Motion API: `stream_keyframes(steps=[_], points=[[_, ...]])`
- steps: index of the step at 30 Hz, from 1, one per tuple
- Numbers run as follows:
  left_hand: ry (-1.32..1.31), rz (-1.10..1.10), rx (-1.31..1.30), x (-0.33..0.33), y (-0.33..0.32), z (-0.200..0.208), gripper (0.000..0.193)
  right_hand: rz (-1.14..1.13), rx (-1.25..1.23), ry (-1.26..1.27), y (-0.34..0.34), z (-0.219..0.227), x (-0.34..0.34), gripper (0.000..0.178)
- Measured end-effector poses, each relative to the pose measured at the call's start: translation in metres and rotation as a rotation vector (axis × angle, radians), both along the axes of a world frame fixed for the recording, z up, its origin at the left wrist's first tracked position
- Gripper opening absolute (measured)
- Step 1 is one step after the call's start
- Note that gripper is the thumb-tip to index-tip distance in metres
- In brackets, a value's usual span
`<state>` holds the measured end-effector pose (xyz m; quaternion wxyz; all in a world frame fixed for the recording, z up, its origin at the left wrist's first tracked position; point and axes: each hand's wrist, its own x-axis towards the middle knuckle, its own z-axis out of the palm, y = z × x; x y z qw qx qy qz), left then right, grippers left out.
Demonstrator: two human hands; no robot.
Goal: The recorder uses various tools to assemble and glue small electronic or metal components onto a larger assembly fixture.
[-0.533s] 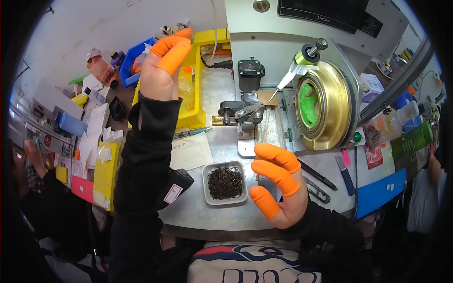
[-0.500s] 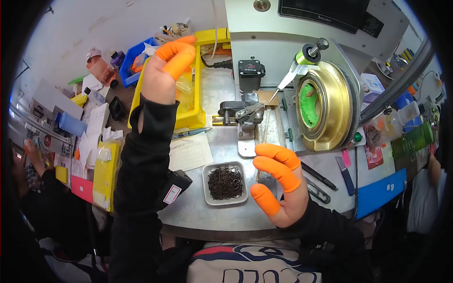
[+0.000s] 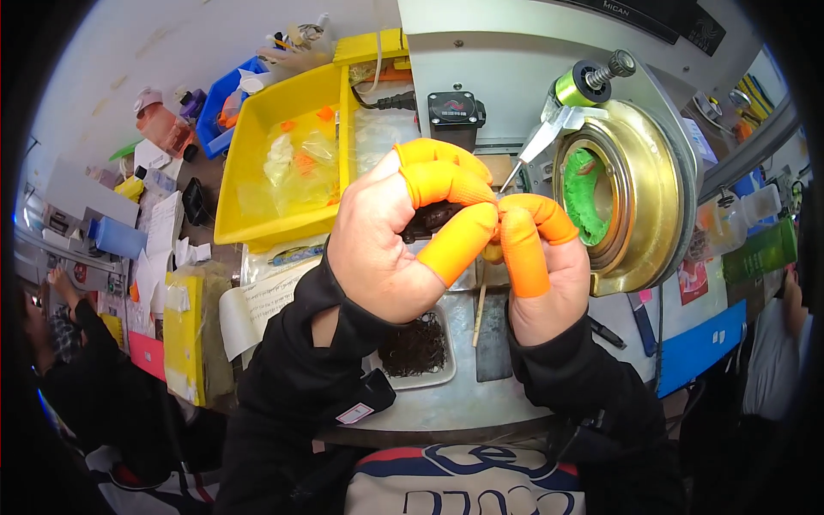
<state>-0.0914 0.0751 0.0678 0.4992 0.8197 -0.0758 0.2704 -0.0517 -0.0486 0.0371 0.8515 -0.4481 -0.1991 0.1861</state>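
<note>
Orange-capped left hand (image 3: 390, 249) and right hand (image 3: 541, 266) pinch one tiny part (image 3: 492, 252) together, grip narrow; next needs careful fingertip alignment, I'd guess.

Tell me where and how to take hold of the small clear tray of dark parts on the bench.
Grip the small clear tray by its right rim, which is the barest edge in view, coming from above with thumb and finger across the wall. It lies flat on the metal bench, open side up and full of dark parts, so keep it level. The left hand and its sleeve cover its left side.
</note>
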Motion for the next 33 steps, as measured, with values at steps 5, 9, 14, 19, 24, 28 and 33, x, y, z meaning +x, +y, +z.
stream_keyframes(steps=[5,9,14,19,24,28,33], points=[[-0.039,-0.016,0.087,0.0,0.006,0.0,0.01,-0.06,0.002,-0.12,0.01,-0.002,0.004,0.009],[0.033,-0.047,0.073,0.0,0.008,0.003,0.018,-0.078,-0.051,-0.207,0.01,-0.004,0.011,0.005],[0.174,-0.068,-0.072,-0.005,0.015,0.011,0.029,-0.12,-0.134,-0.194,0.01,-0.003,0.012,0.013],[0.175,-0.065,-0.062,-0.007,0.015,0.012,0.026,-0.091,-0.097,-0.187,0.007,-0.004,0.013,0.004],[0.154,-0.062,0.014,-0.006,0.016,0.013,0.024,-0.095,-0.104,-0.178,0.009,-0.003,0.013,0.004],[0.144,-0.063,0.046,-0.006,0.017,0.013,0.024,-0.072,-0.097,-0.118,0.009,0.0,0.012,0.006],[0.11,-0.052,0.193,-0.004,0.017,0.019,0.021,-0.075,-0.112,-0.126,0.01,0.002,0.012,0.007]])
